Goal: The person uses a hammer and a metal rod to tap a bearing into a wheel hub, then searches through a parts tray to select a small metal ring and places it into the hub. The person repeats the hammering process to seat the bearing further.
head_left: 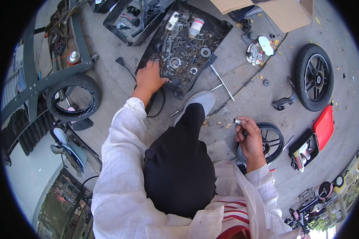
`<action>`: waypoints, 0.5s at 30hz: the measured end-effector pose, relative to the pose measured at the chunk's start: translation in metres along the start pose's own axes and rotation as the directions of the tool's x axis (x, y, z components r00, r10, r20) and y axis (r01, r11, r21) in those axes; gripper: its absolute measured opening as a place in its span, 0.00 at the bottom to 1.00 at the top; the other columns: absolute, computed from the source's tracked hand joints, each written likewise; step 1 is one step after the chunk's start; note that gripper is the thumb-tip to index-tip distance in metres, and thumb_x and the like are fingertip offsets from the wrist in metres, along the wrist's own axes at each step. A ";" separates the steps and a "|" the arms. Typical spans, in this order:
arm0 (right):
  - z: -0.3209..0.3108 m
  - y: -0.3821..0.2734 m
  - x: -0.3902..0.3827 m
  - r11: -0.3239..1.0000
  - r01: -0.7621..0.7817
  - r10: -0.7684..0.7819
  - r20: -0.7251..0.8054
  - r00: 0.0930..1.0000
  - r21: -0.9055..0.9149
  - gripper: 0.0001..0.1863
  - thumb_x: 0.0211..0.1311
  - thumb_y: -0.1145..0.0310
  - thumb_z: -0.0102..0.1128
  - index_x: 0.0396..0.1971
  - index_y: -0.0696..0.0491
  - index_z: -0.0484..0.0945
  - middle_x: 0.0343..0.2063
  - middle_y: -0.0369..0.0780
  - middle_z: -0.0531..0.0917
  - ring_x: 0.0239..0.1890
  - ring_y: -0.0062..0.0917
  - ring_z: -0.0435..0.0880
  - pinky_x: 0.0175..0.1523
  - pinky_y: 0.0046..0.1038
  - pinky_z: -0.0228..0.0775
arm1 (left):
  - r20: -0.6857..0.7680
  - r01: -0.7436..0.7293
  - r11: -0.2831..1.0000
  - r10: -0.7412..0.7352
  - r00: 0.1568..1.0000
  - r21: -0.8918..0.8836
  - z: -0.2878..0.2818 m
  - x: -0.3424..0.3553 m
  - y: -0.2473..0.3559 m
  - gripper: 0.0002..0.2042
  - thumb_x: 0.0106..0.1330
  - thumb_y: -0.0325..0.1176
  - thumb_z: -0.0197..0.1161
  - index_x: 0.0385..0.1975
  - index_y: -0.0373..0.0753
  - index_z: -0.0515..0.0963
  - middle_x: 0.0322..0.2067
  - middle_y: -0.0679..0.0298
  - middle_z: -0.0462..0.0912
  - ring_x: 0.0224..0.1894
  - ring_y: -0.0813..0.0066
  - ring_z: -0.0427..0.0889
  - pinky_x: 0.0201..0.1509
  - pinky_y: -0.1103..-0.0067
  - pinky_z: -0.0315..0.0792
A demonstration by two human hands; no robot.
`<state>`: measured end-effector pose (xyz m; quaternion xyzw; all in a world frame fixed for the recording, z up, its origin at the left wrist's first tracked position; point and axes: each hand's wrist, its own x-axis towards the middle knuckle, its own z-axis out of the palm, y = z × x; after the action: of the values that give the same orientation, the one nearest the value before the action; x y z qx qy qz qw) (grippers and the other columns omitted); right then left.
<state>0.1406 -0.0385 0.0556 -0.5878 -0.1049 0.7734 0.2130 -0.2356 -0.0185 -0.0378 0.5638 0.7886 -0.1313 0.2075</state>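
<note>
Right hand [249, 135] has its grip closed around a small metal tube [237, 121], up near the smaller wheel [267, 146]. Looks like a fingertip hold, so a slip could send it rolling across the floor [251, 95]. Left hand [147, 77] is at the parts tray [224, 26]; can't tell if it's gripping anything. Careless rummaging might lose bits. Count: one tube, one T-handle wrench [223, 84], one bare tire [96, 95], two loose wheels.
</note>
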 end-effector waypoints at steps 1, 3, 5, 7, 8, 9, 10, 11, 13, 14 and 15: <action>0.001 0.001 0.001 1.000 -0.007 0.007 0.007 1.000 -0.006 0.13 0.65 0.68 0.50 0.45 0.57 0.75 0.25 0.36 0.76 0.18 0.16 0.64 0.25 0.20 0.59 | -0.039 -0.026 0.999 0.027 0.999 0.034 0.005 -0.003 -0.001 0.30 0.48 0.50 0.73 0.48 0.40 0.73 0.48 0.57 0.77 0.49 0.55 0.79 0.54 0.67 0.70; -0.001 0.002 0.001 1.000 -0.011 0.010 0.026 1.000 0.021 0.13 0.66 0.66 0.49 0.45 0.57 0.75 0.27 0.37 0.77 0.19 0.16 0.66 0.27 0.22 0.61 | 0.035 0.009 0.996 -0.012 0.999 0.086 -0.005 0.002 0.020 0.31 0.50 0.52 0.71 0.50 0.40 0.74 0.52 0.57 0.74 0.55 0.55 0.74 0.59 0.66 0.64; -0.002 0.003 0.009 0.996 -0.009 0.003 0.061 0.998 0.086 0.15 0.68 0.63 0.48 0.46 0.58 0.74 0.30 0.39 0.78 0.22 0.18 0.69 0.31 0.23 0.65 | -0.066 0.001 0.995 0.006 0.998 0.104 -0.007 0.003 0.036 0.31 0.51 0.52 0.70 0.51 0.40 0.75 0.55 0.56 0.73 0.58 0.57 0.70 0.61 0.66 0.62; 0.003 -0.003 0.015 0.966 -0.055 0.036 0.079 0.996 0.253 0.21 0.71 0.55 0.44 0.47 0.58 0.73 0.36 0.42 0.79 0.30 0.23 0.77 0.39 0.28 0.71 | -0.311 -0.108 0.994 0.105 0.944 0.006 -0.015 -0.001 0.055 0.28 0.54 0.49 0.68 0.52 0.40 0.75 0.56 0.55 0.72 0.60 0.58 0.67 0.62 0.64 0.60; 0.005 -0.007 0.019 0.961 -0.045 0.017 0.104 0.994 0.272 0.25 0.72 0.51 0.42 0.48 0.59 0.72 0.40 0.44 0.79 0.36 0.26 0.78 0.44 0.30 0.71 | -0.387 -0.210 0.976 0.170 0.906 -0.062 -0.019 0.000 0.065 0.25 0.56 0.47 0.67 0.51 0.39 0.76 0.54 0.54 0.73 0.58 0.56 0.70 0.61 0.64 0.61; 0.007 -0.010 0.024 0.955 -0.044 0.001 0.144 0.990 0.293 0.28 0.72 0.46 0.40 0.50 0.59 0.71 0.43 0.46 0.78 0.42 0.29 0.79 0.49 0.32 0.71 | -0.463 -0.301 0.947 0.218 0.859 -0.113 -0.025 -0.001 0.073 0.23 0.59 0.44 0.66 0.50 0.39 0.76 0.53 0.53 0.75 0.55 0.55 0.72 0.60 0.65 0.63; 0.008 -0.014 0.026 0.947 -0.028 -0.016 0.136 0.991 0.320 0.30 0.72 0.45 0.39 0.50 0.60 0.71 0.44 0.47 0.78 0.44 0.30 0.79 0.51 0.32 0.71 | -0.386 -0.408 0.841 0.266 0.883 -0.355 -0.029 -0.001 0.087 0.21 0.62 0.42 0.63 0.52 0.38 0.76 0.52 0.54 0.75 0.55 0.58 0.74 0.59 0.68 0.65; 0.012 -0.016 0.030 0.937 -0.024 -0.028 0.143 0.989 0.348 0.32 0.72 0.43 0.38 0.51 0.60 0.71 0.46 0.47 0.77 0.47 0.31 0.78 0.52 0.33 0.70 | -0.312 -0.449 0.688 0.324 0.893 -0.571 -0.030 -0.003 0.097 0.19 0.66 0.40 0.60 0.53 0.36 0.75 0.52 0.54 0.76 0.54 0.62 0.75 0.58 0.70 0.67; 0.021 -0.020 0.036 0.926 -0.026 -0.048 0.186 0.981 0.376 0.34 0.71 0.41 0.37 0.53 0.61 0.69 0.48 0.47 0.76 0.50 0.31 0.76 0.55 0.34 0.68 | 0.161 0.059 0.213 0.501 0.850 -0.975 -0.025 -0.009 0.120 0.20 0.75 0.43 0.47 0.55 0.34 0.72 0.54 0.59 0.75 0.53 0.70 0.76 0.58 0.74 0.69; 0.023 -0.022 0.038 0.925 -0.029 -0.057 0.213 0.975 0.379 0.35 0.71 0.41 0.36 0.55 0.61 0.68 0.49 0.47 0.75 0.52 0.31 0.75 0.57 0.34 0.67 | 0.322 0.331 0.090 0.566 0.759 -0.939 -0.028 -0.014 0.134 0.21 0.76 0.43 0.46 0.58 0.34 0.70 0.53 0.58 0.76 0.52 0.69 0.77 0.56 0.74 0.71; 0.027 -0.024 0.039 0.924 -0.031 -0.067 0.241 0.968 0.380 0.36 0.71 0.40 0.36 0.56 0.61 0.68 0.50 0.47 0.75 0.53 0.31 0.74 0.58 0.34 0.66 | 0.364 0.411 0.074 0.622 0.694 -0.909 -0.029 -0.016 0.144 0.21 0.75 0.42 0.46 0.58 0.33 0.69 0.52 0.58 0.76 0.52 0.69 0.77 0.55 0.74 0.71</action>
<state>0.1110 0.0023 0.0399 -0.4324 0.0161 0.8446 0.3154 -0.1005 0.0283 -0.0001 0.2288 0.4545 0.2526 0.8230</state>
